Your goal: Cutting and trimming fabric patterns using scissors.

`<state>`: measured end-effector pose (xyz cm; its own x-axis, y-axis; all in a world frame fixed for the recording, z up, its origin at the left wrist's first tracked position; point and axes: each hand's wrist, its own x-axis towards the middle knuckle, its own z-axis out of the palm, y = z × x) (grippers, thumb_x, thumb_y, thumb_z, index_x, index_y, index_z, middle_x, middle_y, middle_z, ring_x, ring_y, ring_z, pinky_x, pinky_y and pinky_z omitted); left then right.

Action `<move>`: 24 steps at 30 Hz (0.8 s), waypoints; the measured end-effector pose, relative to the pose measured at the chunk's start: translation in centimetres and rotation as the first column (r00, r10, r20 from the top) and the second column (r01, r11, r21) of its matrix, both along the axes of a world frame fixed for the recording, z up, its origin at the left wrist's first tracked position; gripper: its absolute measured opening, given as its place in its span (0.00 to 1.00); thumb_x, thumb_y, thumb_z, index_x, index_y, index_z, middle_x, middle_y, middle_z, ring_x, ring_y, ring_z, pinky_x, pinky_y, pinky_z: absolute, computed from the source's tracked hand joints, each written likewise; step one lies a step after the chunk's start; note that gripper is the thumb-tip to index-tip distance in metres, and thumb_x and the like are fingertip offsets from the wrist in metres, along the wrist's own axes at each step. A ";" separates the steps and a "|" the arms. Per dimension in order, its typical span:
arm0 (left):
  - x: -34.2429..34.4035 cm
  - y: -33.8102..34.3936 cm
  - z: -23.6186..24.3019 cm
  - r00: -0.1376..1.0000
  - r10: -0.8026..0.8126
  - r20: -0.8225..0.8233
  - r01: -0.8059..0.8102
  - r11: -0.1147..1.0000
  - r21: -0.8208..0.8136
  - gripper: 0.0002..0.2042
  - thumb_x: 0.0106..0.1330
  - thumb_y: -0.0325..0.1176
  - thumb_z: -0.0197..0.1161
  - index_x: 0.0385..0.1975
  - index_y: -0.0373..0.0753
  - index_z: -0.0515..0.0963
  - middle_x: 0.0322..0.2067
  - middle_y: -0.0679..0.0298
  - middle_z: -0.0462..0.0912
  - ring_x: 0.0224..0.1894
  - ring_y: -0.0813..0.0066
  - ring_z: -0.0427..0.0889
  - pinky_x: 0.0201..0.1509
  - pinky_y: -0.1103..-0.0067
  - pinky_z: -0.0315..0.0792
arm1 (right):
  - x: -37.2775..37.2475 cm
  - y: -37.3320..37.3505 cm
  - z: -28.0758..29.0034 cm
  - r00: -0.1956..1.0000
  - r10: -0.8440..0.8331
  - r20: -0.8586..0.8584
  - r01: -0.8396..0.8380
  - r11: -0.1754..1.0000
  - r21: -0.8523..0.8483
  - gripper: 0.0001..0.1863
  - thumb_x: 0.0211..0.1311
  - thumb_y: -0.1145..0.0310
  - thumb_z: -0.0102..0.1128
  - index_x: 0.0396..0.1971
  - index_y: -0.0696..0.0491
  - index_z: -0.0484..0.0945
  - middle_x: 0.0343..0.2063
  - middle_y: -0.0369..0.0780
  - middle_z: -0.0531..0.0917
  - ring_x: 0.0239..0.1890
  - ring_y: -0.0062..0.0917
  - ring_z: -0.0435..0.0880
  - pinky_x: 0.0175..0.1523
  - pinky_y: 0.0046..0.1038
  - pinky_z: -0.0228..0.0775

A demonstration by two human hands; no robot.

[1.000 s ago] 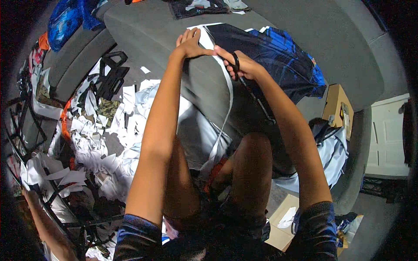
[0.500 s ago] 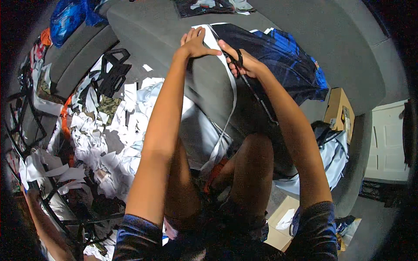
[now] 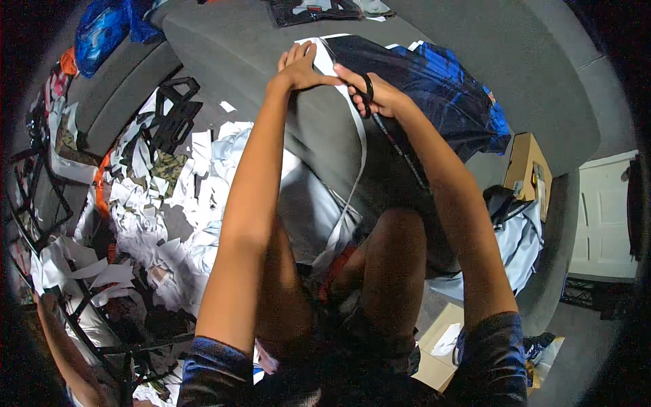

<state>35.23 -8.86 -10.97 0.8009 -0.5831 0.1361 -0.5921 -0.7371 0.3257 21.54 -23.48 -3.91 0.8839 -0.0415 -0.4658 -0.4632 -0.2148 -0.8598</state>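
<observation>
Grey upholstery on a broad sofa (image 3: 224, 47), curving across the whole view. Spread over it, ahead of the knees, a black-and-blue cloth (image 3: 434, 78), with the top reaching away and the near part dark between the forearms. To the left, heaped on the floor, a mass of white scraps (image 3: 146, 227), with a camouflage-patterned piece (image 3: 166, 169) among them. At lower left, a black tubular frame (image 3: 78, 312) and, just beside it, another person's forearm (image 3: 68, 363). Near the right forearm, a bundle of pale cloth (image 3: 522, 234), then a cardboard box (image 3: 521, 159) just above it.

Along the cloth's left edge, a long white strip (image 3: 361, 136) — narrowing and bending down toward the legs. On its upper end, the left hand (image 3: 298, 71): fingers apart, laid flat, thumb stretched toward the right hand (image 3: 381, 96). There, fingers clamped on black-handled scissors (image 3: 367, 95), with one loop around the grip, right at the border between strip and dark cloth. Blades mostly hidden — cannot tell whether parted or together.
</observation>
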 end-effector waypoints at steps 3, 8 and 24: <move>0.0 0.0 0.7 0.999 0.019 0.040 -0.018 0.999 -0.035 0.57 0.37 0.75 0.55 0.64 0.40 0.53 0.65 0.61 0.52 0.68 0.64 0.45 0.68 0.63 0.40 | 0.2 -0.2 0.8 1.000 0.005 0.023 -0.005 1.000 -0.009 0.31 0.44 0.29 0.54 0.13 0.46 0.65 0.08 0.30 0.66 0.08 0.14 0.63 0.13 0.14 0.51; -2.2 0.5 0.2 0.996 0.047 0.072 -0.037 0.990 -0.135 0.47 0.43 0.70 0.57 0.59 0.40 0.60 0.61 0.59 0.60 0.65 0.64 0.53 0.66 0.63 0.43 | -2.4 -0.5 1.0 1.000 -0.002 -0.022 0.002 1.000 0.012 0.31 0.44 0.31 0.56 0.13 0.46 0.65 0.08 0.31 0.66 0.09 0.15 0.64 0.14 0.15 0.51; -14.7 9.1 5.3 0.925 -0.214 -0.313 -0.035 0.774 -0.633 0.09 0.58 0.34 0.60 0.27 0.36 0.72 0.24 0.65 0.74 0.26 0.78 0.69 0.31 0.82 0.66 | -21.6 2.3 -3.1 0.585 -0.320 0.746 0.528 0.848 -0.051 0.23 0.63 0.57 0.48 0.09 0.49 0.67 0.08 0.33 0.68 0.11 0.18 0.64 0.20 0.18 0.55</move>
